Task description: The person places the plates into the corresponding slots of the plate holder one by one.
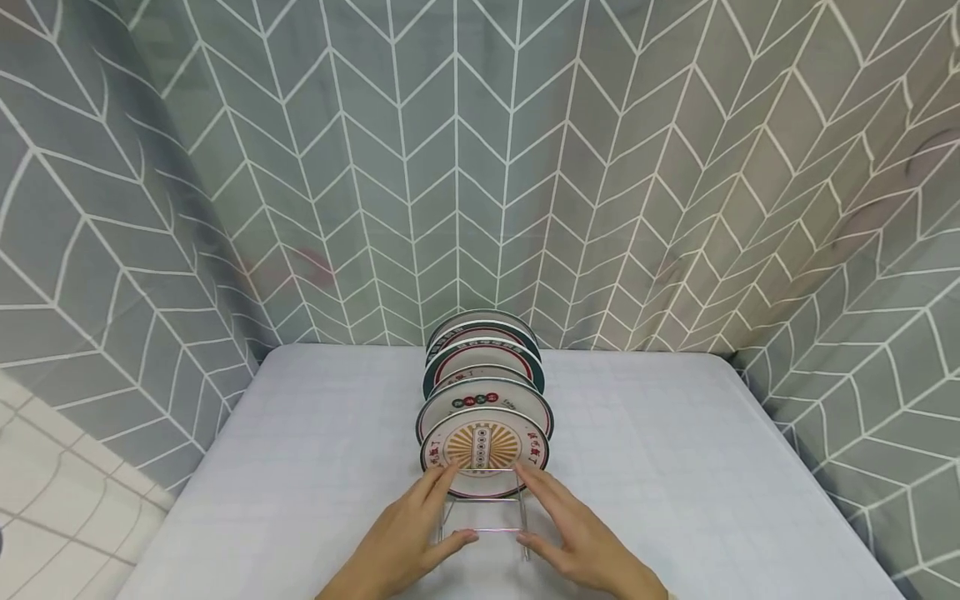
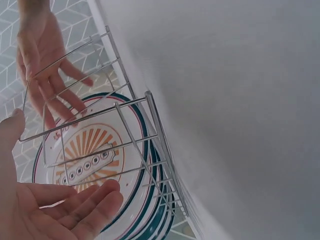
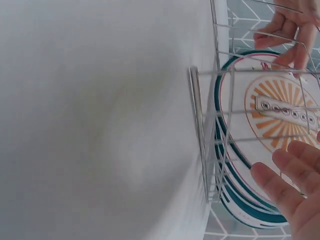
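Several round plates stand one behind another in a metal wire rack (image 1: 483, 501). The front plate (image 1: 482, 442) is white with an orange sunburst, red characters and a dark rim. My left hand (image 1: 405, 523) is at the rack's near left side, fingers extended along it and the thumb tip right at a wire corner in the left wrist view. Opposite it, my right hand (image 1: 585, 533) is at the near right side, fingers also stretched forward, thumb by the lower wire. The rear plates (image 1: 483, 354) show only their upper parts, with green and red rims.
A white cloth-covered table (image 1: 645, 450) lies under the rack. Grey curtains (image 1: 487, 167) with a white herringbone pattern hang behind and on both sides. Pale tiles (image 1: 67, 492) show at the lower left.
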`<state>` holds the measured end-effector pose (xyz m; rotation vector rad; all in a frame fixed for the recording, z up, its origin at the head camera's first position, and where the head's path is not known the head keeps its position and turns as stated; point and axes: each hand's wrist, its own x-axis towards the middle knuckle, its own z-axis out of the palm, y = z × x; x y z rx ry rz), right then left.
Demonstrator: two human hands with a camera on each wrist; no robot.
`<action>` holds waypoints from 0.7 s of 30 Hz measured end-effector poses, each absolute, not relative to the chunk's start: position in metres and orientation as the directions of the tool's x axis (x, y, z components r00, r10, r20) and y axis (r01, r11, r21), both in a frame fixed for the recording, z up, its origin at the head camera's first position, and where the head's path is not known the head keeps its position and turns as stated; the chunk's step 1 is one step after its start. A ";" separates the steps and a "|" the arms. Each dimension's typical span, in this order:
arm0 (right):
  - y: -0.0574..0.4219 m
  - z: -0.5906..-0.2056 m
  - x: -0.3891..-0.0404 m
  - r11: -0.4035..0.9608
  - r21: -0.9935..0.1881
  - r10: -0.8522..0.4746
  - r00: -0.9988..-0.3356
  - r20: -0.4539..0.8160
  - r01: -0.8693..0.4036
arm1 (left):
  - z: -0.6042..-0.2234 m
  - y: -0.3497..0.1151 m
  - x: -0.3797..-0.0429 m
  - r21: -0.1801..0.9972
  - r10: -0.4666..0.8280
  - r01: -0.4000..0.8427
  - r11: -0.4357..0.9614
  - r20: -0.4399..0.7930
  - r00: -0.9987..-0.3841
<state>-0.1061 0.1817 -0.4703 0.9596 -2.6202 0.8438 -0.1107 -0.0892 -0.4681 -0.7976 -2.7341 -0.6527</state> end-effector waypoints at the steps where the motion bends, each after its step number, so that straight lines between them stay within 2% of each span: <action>1: 0.183 -0.470 -0.106 0.627 -0.439 -0.513 -0.765 0.390 -0.644 | -0.469 -0.090 -0.111 0.340 0.451 0.559 0.756 0.348 -0.822; 5: 0.185 -0.471 -0.106 0.637 -0.461 -0.497 -0.786 0.367 -0.618 | -0.471 -0.095 -0.111 0.306 0.451 0.580 0.755 0.399 -0.798; 12: 0.180 -0.476 -0.107 0.614 -0.476 -0.514 -0.777 0.364 -0.629 | -0.470 -0.094 -0.111 0.340 0.461 0.550 0.763 0.310 -0.832; 16: 0.180 -0.474 -0.107 0.623 -0.469 -0.507 -0.780 0.367 -0.626 | -0.470 -0.094 -0.111 0.339 0.461 0.553 0.761 0.317 -0.829; 21: 0.192 -0.463 -0.109 0.639 -0.375 -0.530 -0.737 0.419 -0.672 | -0.463 -0.102 -0.113 0.300 0.460 0.574 0.762 0.373 -0.806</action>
